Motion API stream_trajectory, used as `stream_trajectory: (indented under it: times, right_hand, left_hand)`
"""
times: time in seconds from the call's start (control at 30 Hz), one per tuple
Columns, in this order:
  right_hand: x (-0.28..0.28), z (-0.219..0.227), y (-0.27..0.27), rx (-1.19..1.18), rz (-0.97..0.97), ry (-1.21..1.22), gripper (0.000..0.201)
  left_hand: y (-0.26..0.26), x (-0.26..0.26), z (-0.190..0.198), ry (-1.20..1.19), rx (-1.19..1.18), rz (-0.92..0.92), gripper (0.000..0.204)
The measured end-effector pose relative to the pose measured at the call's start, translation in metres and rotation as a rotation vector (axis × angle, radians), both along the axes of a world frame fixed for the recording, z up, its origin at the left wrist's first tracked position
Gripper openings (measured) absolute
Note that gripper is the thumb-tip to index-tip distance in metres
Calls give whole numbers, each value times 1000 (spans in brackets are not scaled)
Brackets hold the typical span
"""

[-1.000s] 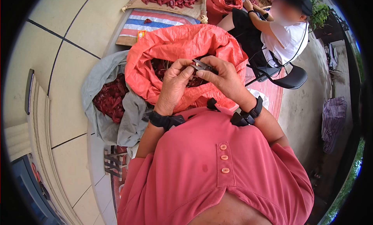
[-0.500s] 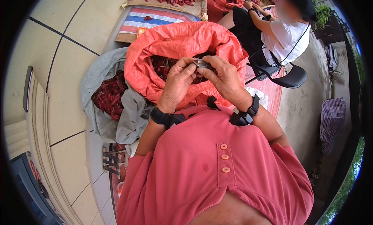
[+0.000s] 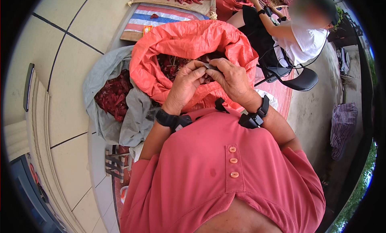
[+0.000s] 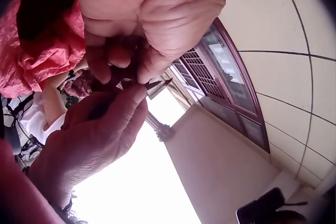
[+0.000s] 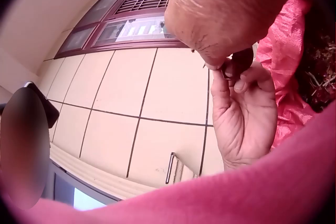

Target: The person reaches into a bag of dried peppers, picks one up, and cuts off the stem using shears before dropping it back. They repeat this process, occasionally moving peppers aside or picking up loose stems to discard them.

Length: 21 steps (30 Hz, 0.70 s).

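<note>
Both hands meet over the open mouth of an orange sack (image 3: 181,40) full of dried red chilies (image 3: 171,64). My right hand (image 3: 215,72) grips a small metal cutter (image 3: 210,66), mostly hidden by the fingers. My left hand (image 3: 198,73) pinches a dark red chili against the cutter; the chili's tip (image 4: 167,82) shows beside the metal (image 4: 155,88) in the left wrist view. In the right wrist view the left hand's fingers (image 5: 247,85) curl round the small dark piece under the right hand (image 5: 226,19).
A grey sack (image 3: 100,76) holding more red chilies (image 3: 112,98) lies left of the orange one. Another person in a white top (image 3: 299,42) sits on a black chair (image 3: 301,82) at the far right. A striped mat (image 3: 169,14) lies behind, and tiled floor to the left.
Both hands have drawn closer together and moved slightly farther out over the sack. The metal cutter, plainly visible before, is now mostly covered by fingers. The other person has leaned and reached farther away.
</note>
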State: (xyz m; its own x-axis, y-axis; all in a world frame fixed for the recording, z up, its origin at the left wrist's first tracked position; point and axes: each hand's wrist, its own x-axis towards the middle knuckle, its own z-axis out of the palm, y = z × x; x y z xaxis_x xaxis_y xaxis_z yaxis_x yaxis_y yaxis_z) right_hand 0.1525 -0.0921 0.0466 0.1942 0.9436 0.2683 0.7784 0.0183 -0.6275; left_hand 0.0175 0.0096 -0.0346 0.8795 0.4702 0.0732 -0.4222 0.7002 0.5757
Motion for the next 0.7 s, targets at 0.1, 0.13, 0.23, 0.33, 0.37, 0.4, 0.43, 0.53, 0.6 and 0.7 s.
stream_trajectory:
  times: [0.1,0.13,0.23,0.33,0.37,0.4,0.43,0.53,0.6,0.7]
  right_hand:
    - [1,0,2,-8,12,6,30]
    - [2,0,2,-13,17,-3,30]
    - [10,0,-1,-4,-96,315,31]
    - [26,-4,-15,-50,-191,395,30]
    - [31,-4,-23,-57,-208,336,29]
    - [36,-9,-30,-108,-222,330,28]
    - [40,-17,-39,-159,-237,324,28]
    - [37,-29,-57,-302,-271,440,27]
    - [34,-36,-65,-381,-283,546,28]
    - [38,-52,-72,-350,-253,602,29]
  left_hand:
    - [2,-2,1,12,9,11,16]
    - [2,-4,6,37,21,29,16]
    - [7,-21,15,247,186,156,16]
    - [19,-56,31,546,481,432,17]
    - [27,-72,24,610,510,567,16]
    - [36,-91,20,717,542,678,17]
    - [49,-113,5,783,544,765,18]
    - [81,-176,-30,1103,506,951,17]
    - [103,-220,-70,1268,664,1047,23]
    - [107,-218,-77,1379,851,1120,28]
